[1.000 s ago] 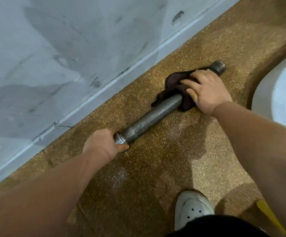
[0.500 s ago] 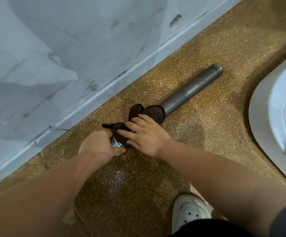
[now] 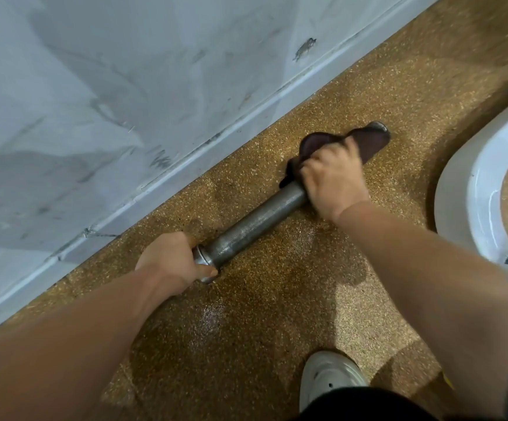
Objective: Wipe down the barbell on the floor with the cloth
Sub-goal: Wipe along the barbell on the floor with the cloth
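From the head camera we see a grey steel barbell lying on a speckled brown floor, running slantwise from lower left to upper right. We see only a thick, dull, slightly mottled tube with a brighter collar at its near end.

The person's left hand wraps around that near end, fingers curled under and thumb along the collar. The right hand grips a dark brown cloth, fingers curled over it and pressing it around the barbell's far end, which the cloth almost fully covers.

Beyond the barbell, and roughly parallel to it, we see a scuffed pale grey wall with a baseboard; a narrow strip of floor separates them. To the right of the barbell's far end, well apart, is a white curved rim of something we cannot identify. Nearer than the barbell, a white shoe stands on the floor. Both forearms cross the open floor on the barbell's near side.
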